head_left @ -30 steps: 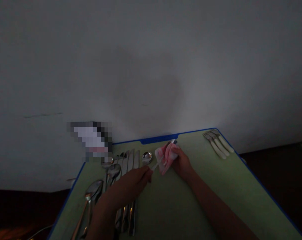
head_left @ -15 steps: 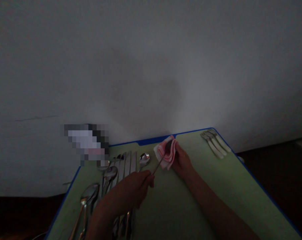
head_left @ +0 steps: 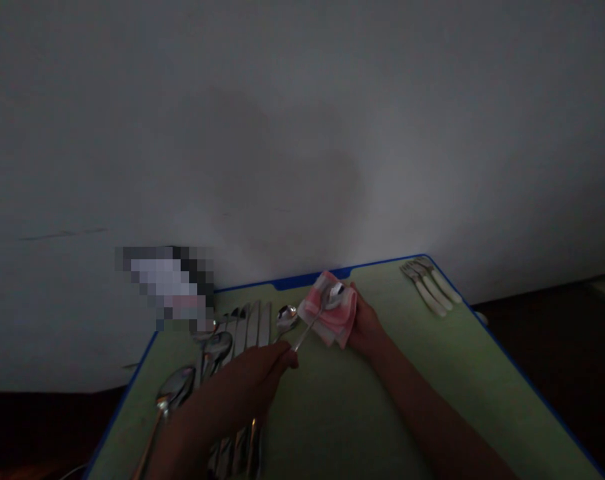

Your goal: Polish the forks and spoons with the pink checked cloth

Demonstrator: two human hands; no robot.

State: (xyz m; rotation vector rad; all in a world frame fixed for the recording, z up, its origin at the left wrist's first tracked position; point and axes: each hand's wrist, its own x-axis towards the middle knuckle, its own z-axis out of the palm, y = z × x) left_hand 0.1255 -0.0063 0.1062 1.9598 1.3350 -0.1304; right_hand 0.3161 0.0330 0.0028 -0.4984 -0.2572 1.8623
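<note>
Left hand (head_left: 268, 368) holding spoon (head_left: 329, 299), right hand (head_left: 366, 325) holding cloth (head_left: 341, 321), apparently pink-checked.

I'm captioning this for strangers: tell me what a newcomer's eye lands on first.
Probably the pink cloth in the right hand, near the far edge of the table, and the shiny spoon the left hand holds over it. Next, three pale-handled forks at the far right corner.
</note>
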